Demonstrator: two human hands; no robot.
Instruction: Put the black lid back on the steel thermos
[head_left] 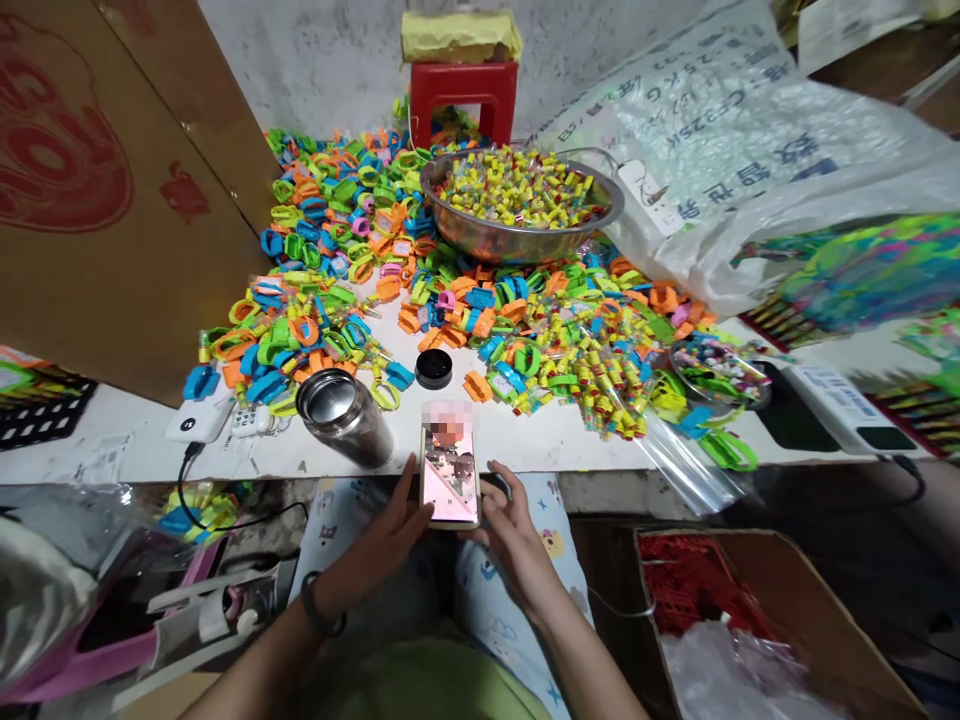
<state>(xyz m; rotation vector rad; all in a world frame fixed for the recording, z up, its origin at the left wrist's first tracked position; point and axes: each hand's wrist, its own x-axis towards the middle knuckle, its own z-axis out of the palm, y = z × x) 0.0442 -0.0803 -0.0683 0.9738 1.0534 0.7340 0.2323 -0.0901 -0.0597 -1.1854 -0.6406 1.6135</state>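
A phone (450, 470) with a lit pinkish screen is held upright in front of me at the table's front edge. My left hand (397, 530) grips its left side, the thumb near the lower corner. On the right side, my right hand (514, 525) holds the phone by its lower edge, with some fingers partly hidden behind it. Left of the phone stands an open metal flask (345, 415). A round black lid (434, 369) lies on the table just behind the phone.
Colourful plastic pieces (322, 240) are heaped across the white table (517, 445). Behind are a metal bowl (517, 240) of small yellow items and a red stool (463, 75). A cardboard box (135, 200) stands left; a plastic sack (720, 130) lies right. Below right is an open carton (817, 610).
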